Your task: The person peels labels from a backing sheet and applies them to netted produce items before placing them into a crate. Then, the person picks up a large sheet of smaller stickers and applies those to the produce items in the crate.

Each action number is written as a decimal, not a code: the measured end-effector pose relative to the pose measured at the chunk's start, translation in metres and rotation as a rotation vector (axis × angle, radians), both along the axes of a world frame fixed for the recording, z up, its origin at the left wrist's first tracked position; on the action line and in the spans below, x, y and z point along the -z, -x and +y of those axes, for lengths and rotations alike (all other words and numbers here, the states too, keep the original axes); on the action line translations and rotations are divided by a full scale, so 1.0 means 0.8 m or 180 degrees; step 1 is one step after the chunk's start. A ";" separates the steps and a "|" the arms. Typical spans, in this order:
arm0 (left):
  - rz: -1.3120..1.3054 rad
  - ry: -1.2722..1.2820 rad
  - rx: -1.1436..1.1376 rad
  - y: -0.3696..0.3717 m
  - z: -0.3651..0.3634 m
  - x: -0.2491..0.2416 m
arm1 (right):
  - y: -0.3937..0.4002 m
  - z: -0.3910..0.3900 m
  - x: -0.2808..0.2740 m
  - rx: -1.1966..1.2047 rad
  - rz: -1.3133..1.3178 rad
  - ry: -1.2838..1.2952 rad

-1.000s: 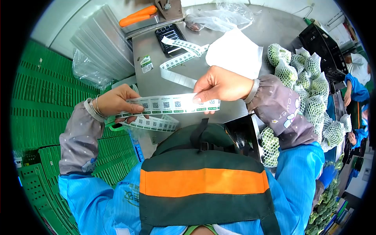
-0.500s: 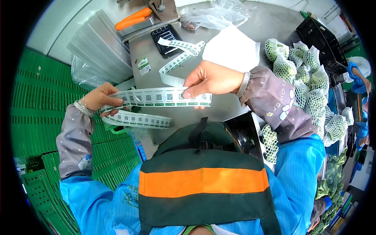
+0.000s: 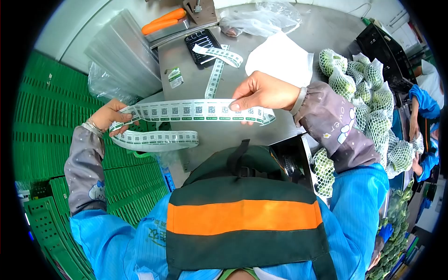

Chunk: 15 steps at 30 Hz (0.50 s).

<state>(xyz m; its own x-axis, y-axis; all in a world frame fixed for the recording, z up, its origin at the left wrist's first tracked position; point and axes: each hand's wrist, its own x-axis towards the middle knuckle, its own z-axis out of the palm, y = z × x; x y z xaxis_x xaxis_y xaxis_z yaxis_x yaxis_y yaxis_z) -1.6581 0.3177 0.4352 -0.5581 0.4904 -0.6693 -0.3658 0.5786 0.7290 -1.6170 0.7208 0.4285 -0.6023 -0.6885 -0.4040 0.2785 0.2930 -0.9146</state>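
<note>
A long strip of printed labels with square codes is stretched level between my two hands. My left hand pinches it at the left, where it folds back into a hanging loop. My right hand pinches it toward the right end, thumb in front. Beyond it, more of the strip trails over the steel table and across a black tray. A single green-and-white label lies on the table near the left edge.
White sheets, a clear bag and carrots lie at the back. Net-wrapped vegetables are piled at the right, near a black crate and another person's arms. Green crates stand at the left.
My hands have moved apart, exposing a longer stretch of strip between them. The trailing part on the table has shifted and straightened. The other person's arms have come closer to the netted vegetables.
</note>
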 end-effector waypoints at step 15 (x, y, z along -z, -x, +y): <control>0.0105 0.0005 -0.0051 -0.016 0.004 0.006 | -0.001 -0.005 0.065 0.1380 0.0257 0.0508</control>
